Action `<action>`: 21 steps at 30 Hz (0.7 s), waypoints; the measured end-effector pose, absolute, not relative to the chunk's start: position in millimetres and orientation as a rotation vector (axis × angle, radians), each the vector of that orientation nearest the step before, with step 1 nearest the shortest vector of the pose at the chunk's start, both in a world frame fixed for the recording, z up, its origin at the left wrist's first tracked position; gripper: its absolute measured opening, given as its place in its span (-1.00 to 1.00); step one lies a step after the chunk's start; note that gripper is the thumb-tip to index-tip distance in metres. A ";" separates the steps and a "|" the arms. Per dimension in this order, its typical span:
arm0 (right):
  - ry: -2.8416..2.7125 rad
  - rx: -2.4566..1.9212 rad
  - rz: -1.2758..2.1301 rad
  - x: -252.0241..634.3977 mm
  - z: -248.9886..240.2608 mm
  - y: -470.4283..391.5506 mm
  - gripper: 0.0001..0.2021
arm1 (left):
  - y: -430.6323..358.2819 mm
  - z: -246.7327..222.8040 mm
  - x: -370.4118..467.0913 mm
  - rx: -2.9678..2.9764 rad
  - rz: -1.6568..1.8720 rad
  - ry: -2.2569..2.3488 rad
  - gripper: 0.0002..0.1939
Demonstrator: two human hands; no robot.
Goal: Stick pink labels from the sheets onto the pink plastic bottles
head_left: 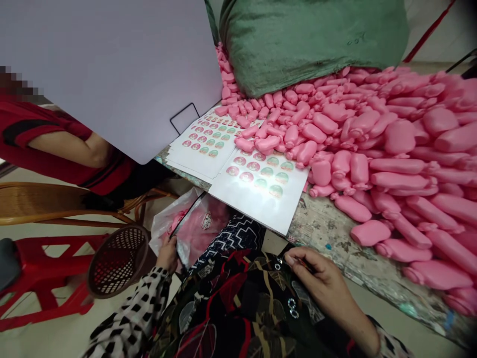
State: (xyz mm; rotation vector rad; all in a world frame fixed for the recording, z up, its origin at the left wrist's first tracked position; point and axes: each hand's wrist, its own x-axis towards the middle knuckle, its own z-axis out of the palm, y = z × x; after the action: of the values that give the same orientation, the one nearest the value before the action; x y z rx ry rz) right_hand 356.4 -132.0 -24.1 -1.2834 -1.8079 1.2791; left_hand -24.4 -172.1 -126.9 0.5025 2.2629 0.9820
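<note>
Low on the left, my left hand point(167, 254) is closed at the dark rim of a clear plastic bag point(158, 226) with pink items point(203, 233) inside. Close to the table's front edge, my right hand point(322, 281) hovers over my lap with thumb and fingers curled together; what lies between them, if anything, is too small to tell. Beyond my lap, sheets of round pink and green stickers point(261, 209) lie on the worn table, the front one jutting past its edge. Pink plastic bottles point(398, 179) are heaped over the table's right side, some resting on the sheets.
A large green sack point(313, 44) sits behind the bottles. At left rises a grey-white panel point(122, 64) with a black wire bracket point(184, 118). Below are a brown mesh basket point(119, 258), a red stool point(55, 248) and a wicker chair point(40, 204). A person in red point(52, 139) sits there.
</note>
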 end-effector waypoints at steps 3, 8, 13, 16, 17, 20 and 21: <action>-1.798 -1.284 1.279 355.9 -24.5 -132.3 -0.80 | -163.3 -116.3 -28.8 0.567 0.974 2.191 -0.68; -1.768 -1.301 1.291 352.0 -23.9 -133.1 -0.81 | -147.7 -82.5 -16.4 0.891 0.844 1.983 -0.76; -1.773 -1.272 1.335 333.3 -26.6 -130.2 -0.81 | -152.5 -63.9 8.7 1.162 0.578 1.756 -0.80; -1.831 -1.221 1.390 313.0 -28.8 -126.5 -0.79 | -152.9 -61.4 2.1 1.240 0.471 1.743 -0.76; -1.860 -1.203 1.405 305.4 -29.3 -125.0 -0.79 | -150.9 -60.4 -7.0 1.259 0.462 1.768 -0.75; -1.991 -1.165 1.428 280.4 -29.8 -118.8 -0.81 | -138.1 -59.1 -52.6 1.288 0.534 1.959 -0.70; -2.045 -1.155 1.427 271.1 -29.6 -115.8 -0.81 | -131.9 -60.4 -71.8 1.282 0.574 2.047 -0.69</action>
State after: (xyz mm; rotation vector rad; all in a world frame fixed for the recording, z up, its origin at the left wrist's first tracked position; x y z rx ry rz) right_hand 271.1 -115.8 -29.6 -1.1548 -2.0451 1.4271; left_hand -71.8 -131.9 -60.4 1.2822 2.0468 0.5738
